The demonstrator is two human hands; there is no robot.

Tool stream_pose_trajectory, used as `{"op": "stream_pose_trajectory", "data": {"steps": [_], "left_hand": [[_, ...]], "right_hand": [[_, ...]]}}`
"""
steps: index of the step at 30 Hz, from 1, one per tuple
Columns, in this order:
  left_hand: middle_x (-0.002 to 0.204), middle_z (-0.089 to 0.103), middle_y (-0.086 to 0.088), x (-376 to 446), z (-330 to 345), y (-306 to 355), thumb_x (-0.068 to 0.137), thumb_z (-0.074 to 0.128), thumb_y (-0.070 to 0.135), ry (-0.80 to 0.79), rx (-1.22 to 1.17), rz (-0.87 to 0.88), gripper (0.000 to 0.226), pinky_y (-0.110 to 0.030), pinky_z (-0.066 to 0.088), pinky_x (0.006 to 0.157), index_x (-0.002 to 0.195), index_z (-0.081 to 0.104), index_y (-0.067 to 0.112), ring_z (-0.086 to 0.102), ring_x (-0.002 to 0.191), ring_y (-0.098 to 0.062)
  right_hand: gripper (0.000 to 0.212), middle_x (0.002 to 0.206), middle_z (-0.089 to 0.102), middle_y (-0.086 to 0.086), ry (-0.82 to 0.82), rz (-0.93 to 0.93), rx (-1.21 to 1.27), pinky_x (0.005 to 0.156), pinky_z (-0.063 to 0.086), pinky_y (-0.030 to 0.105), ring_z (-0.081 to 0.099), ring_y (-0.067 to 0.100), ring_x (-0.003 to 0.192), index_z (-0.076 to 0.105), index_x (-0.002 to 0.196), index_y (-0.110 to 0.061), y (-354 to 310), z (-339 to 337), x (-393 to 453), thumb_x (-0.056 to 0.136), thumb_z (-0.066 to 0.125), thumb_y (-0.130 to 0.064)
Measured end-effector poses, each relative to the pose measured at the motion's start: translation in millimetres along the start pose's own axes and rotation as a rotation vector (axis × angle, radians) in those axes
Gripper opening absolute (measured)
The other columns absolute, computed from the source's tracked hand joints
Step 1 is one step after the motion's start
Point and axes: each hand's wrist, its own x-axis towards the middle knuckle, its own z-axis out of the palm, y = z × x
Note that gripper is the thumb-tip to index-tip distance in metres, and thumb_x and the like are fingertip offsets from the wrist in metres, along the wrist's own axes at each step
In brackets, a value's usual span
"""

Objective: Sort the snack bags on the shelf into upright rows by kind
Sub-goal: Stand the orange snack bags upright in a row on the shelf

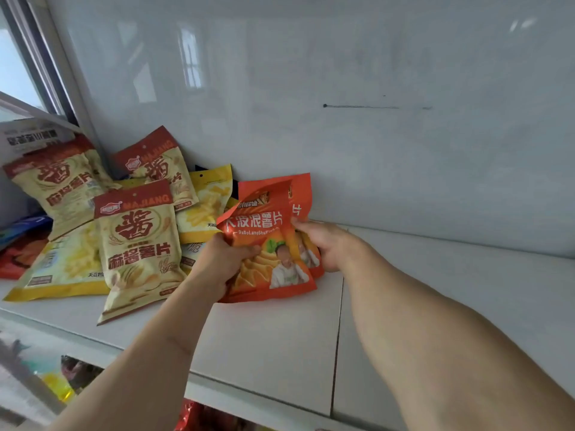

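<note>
An orange chip bag [264, 231] stands nearly upright in the middle of the white shelf [273, 343], with a second orange bag [300, 194] right behind it. My left hand [222, 259] grips the front bag's left edge. My right hand [323, 241] holds the right edges of the orange bags. To the left lies a loose pile: three beige bags with red tops [140, 244] [62, 188] [158, 169] and yellow bags [208, 203] [67, 262], leaning and overlapping.
A glossy white back wall [342, 104] rises behind the shelf. At far left lie a red bag [18, 256] and a blue bag [21, 227] under the pile, beside a window frame [40, 57]. More packets show on the shelf below [71, 377]. The shelf's right part is bare.
</note>
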Motion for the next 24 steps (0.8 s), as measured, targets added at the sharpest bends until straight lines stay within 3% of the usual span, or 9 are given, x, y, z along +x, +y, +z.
{"op": "stream_pose_trajectory", "data": {"steps": [4,7,10,13,16,18,20,24], "left_hand": [[0.098,0.075,-0.007,-3,7,-3,0.077,0.085,0.006,-0.095,-0.051,0.015,0.041,-0.038,0.061,0.075,0.108,0.061,0.014,0.074,0.085,-0.026],[0.101,0.076,-0.009,-8,23,-7,0.076,0.085,0.004,-0.159,-0.103,0.033,0.043,-0.041,0.06,0.081,0.109,0.061,0.016,0.074,0.089,-0.027],[0.1,0.078,-0.008,-19,49,-7,0.076,0.083,0.001,-0.251,-0.154,0.039,0.044,-0.041,0.06,0.082,0.113,0.063,0.014,0.075,0.09,-0.028],[0.103,0.077,-0.014,-34,84,-2,0.079,0.079,-0.003,-0.394,-0.191,0.054,0.041,-0.044,0.061,0.084,0.116,0.065,0.008,0.075,0.093,-0.033],[0.103,0.077,-0.016,-53,123,4,0.082,0.075,-0.004,-0.527,-0.22,0.045,0.036,-0.041,0.063,0.077,0.115,0.065,0.005,0.076,0.088,-0.031],[0.097,0.079,-0.012,-67,149,8,0.082,0.075,-0.004,-0.578,-0.239,0.04,0.033,-0.037,0.063,0.072,0.111,0.065,0.008,0.077,0.083,-0.027],[0.104,0.078,-0.014,-80,176,10,0.082,0.076,-0.001,-0.622,-0.252,0.033,0.037,-0.042,0.062,0.08,0.116,0.064,0.008,0.076,0.091,-0.031],[0.109,0.076,-0.016,-110,240,13,0.082,0.078,0.003,-0.694,-0.251,0.042,0.044,-0.05,0.06,0.089,0.123,0.061,0.005,0.075,0.098,-0.035]], "right_hand": [[0.048,0.101,0.077,0.014,-0.025,-0.03,0.134,0.075,0.06,0.039,0.074,0.029,0.092,0.063,0.126,-0.009,12,-13,-19,0.102,0.046,-0.047],[0.04,0.078,0.076,0.007,0.116,-0.068,0.236,0.058,0.059,0.031,0.074,0.02,0.067,0.065,0.115,-0.011,18,-35,-41,0.102,0.049,-0.046],[0.039,0.081,0.076,0.009,0.218,-0.133,0.248,0.072,0.059,0.039,0.075,0.027,0.079,0.067,0.107,-0.011,24,-65,-67,0.099,0.054,-0.046],[0.035,0.073,0.074,0.007,0.274,-0.156,0.226,0.071,0.057,0.037,0.074,0.025,0.073,0.065,0.091,-0.012,29,-98,-103,0.1,0.053,-0.043],[0.028,0.058,0.066,0.002,0.393,-0.2,0.212,0.064,0.052,0.032,0.067,0.018,0.054,0.064,0.096,-0.013,38,-141,-141,0.102,0.053,-0.037],[0.025,0.057,0.061,0.0,0.527,-0.225,0.154,0.074,0.047,0.033,0.058,0.016,0.054,0.065,0.1,-0.015,49,-176,-161,0.101,0.056,-0.039],[0.026,0.058,0.059,0.0,0.625,-0.252,0.113,0.083,0.042,0.036,0.052,0.015,0.055,0.065,0.097,-0.016,60,-209,-183,0.1,0.057,-0.04],[0.032,0.06,0.061,-0.001,0.658,-0.274,0.145,0.083,0.04,0.034,0.055,0.013,0.058,0.068,0.104,-0.016,76,-266,-225,0.094,0.064,-0.046]]}}
